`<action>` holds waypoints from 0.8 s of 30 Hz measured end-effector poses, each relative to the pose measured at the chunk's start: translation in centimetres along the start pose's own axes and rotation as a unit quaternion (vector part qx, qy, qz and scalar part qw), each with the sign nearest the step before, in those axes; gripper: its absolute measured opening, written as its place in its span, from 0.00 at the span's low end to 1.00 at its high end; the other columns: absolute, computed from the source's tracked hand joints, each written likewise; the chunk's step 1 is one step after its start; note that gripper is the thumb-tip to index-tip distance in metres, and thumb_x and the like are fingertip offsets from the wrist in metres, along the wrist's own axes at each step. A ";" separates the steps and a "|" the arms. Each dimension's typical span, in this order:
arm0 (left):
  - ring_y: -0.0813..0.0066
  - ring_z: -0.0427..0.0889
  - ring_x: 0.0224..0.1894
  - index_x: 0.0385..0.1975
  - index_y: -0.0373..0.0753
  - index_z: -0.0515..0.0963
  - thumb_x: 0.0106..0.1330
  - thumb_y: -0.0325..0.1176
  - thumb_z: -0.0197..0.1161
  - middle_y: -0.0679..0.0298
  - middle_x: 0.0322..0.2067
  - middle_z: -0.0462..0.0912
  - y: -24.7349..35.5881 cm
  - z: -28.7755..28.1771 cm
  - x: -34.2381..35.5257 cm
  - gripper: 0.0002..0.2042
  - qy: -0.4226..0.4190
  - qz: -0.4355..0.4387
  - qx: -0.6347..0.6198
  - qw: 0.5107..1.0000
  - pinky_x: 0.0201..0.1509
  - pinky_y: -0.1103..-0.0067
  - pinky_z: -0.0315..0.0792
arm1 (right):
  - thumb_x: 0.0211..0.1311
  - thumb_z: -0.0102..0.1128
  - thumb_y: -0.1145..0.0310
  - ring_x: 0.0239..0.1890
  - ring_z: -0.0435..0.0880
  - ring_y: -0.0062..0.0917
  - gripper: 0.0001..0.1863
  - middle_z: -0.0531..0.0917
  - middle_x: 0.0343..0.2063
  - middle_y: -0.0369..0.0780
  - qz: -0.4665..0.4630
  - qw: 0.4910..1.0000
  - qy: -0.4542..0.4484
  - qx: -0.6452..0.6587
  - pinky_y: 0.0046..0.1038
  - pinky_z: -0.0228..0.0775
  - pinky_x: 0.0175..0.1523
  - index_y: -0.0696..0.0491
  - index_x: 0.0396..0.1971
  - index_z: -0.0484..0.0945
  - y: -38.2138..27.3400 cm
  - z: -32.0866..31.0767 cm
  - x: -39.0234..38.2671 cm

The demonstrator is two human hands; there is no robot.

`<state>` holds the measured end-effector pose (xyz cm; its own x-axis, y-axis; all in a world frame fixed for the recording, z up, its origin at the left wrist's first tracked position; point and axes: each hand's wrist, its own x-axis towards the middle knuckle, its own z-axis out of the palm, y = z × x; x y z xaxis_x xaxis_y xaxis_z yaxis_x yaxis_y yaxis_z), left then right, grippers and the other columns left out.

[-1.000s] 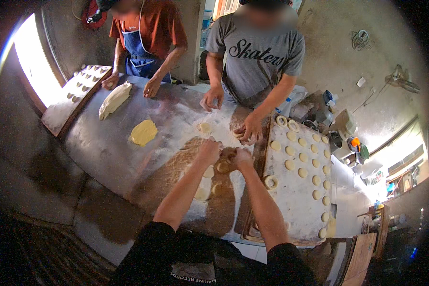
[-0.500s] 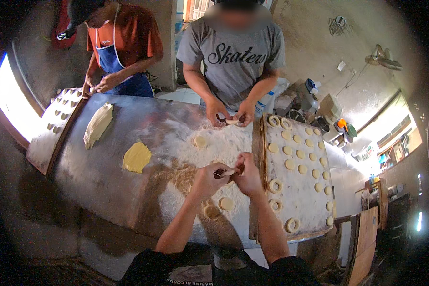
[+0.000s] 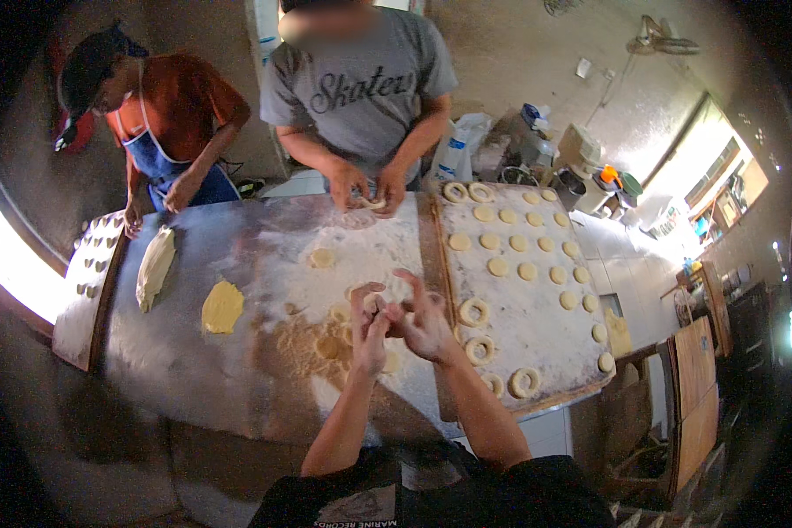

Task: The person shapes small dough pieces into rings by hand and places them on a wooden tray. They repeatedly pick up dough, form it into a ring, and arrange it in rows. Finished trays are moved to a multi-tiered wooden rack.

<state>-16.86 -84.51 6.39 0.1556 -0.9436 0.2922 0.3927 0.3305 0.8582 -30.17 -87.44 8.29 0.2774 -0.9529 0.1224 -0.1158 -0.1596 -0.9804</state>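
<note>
Above the floured metal table, my left hand (image 3: 371, 339) curls round a small pale piece of dough (image 3: 374, 304), partly hidden by the fingers. Close against it, my right hand (image 3: 427, 330) has its thumb tip at the dough, while its other fingers are bent and spread apart. Flat dough rounds lie beneath and around my hands, one dough round (image 3: 323, 257) farther off and another dough round (image 3: 327, 348) on the brownish flour to the left. Across the table, a person in a grey shirt holds a dough ring (image 3: 372, 203) in both hands.
Right of my hands, a floured board (image 3: 537, 304) carries several dough rounds and rings. A yellow slab (image 3: 223, 308) and a long pale dough lump (image 3: 156, 268) lie to the left. Another person in an apron (image 3: 167, 158) stands by a second board (image 3: 84, 299) holding small pieces.
The view has shifted, and my hands have turned upward and closer together. My right fingers have spread off the dough. The person opposite now holds a ring shape; the aproned person's hands have moved apart.
</note>
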 end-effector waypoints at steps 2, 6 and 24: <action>0.73 0.77 0.31 0.51 0.37 0.69 0.73 0.34 0.50 0.65 0.30 0.75 -1.1 2.0 -1.0 0.12 -0.020 0.038 0.242 0.969 0.34 0.76 0.73 | 0.73 0.47 0.53 0.25 0.79 0.23 0.25 0.83 0.32 0.38 0.056 0.969 0.024 0.238 0.19 0.70 0.36 0.49 0.63 0.63 -0.2 -1.5 -1.5; 0.74 0.78 0.27 0.47 0.38 0.70 0.78 0.34 0.44 0.60 0.27 0.78 -4.5 6.2 -2.8 0.10 0.006 -0.015 0.121 0.993 0.33 0.78 0.72 | 0.74 0.43 0.54 0.20 0.70 0.16 0.27 0.80 0.28 0.36 0.022 0.989 -0.015 0.148 0.17 0.64 0.32 0.50 0.67 0.60 0.8 -5.2 -3.3; 0.50 0.86 0.31 0.45 0.42 0.70 0.71 0.26 0.51 0.52 0.27 0.81 -5.9 20.8 -6.2 0.06 -0.155 0.150 0.397 0.892 0.27 0.66 0.75 | 0.73 0.46 0.42 0.23 0.79 0.27 0.33 0.75 0.20 0.34 -0.113 0.968 0.053 0.219 0.32 0.75 0.42 0.47 0.68 0.54 2.8 -18.9 -13.2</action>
<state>-38.97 -81.03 8.25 -0.1615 -0.8154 0.5559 -0.4094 0.5679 0.7141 -52.15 -80.19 6.86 0.1457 -0.9312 0.3342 0.3583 -0.2652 -0.8951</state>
